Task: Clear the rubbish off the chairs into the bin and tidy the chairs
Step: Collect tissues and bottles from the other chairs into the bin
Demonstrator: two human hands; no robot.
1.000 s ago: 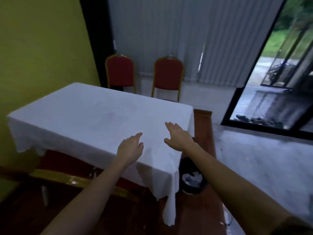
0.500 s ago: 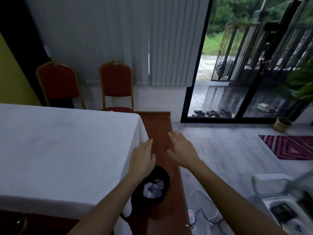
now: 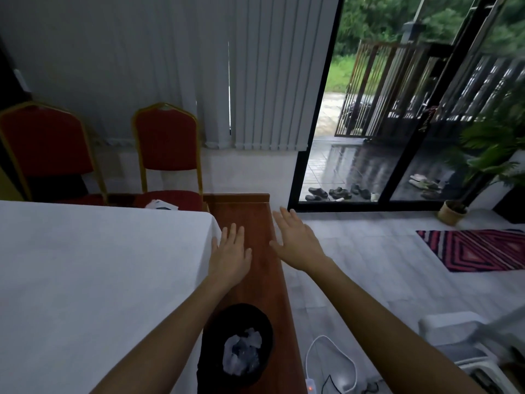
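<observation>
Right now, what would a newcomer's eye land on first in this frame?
Two bare hands, the left hand and right hand, stretch forward, open and empty, over the wooden platform. Beside them at left lies the white-clothed table, with two red chairs behind it. Below the hands stands a black bin holding crumpled rubbish.

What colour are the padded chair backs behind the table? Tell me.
Red, framed in gold metal, on both padded chair backs; seen in the head view.
</observation>
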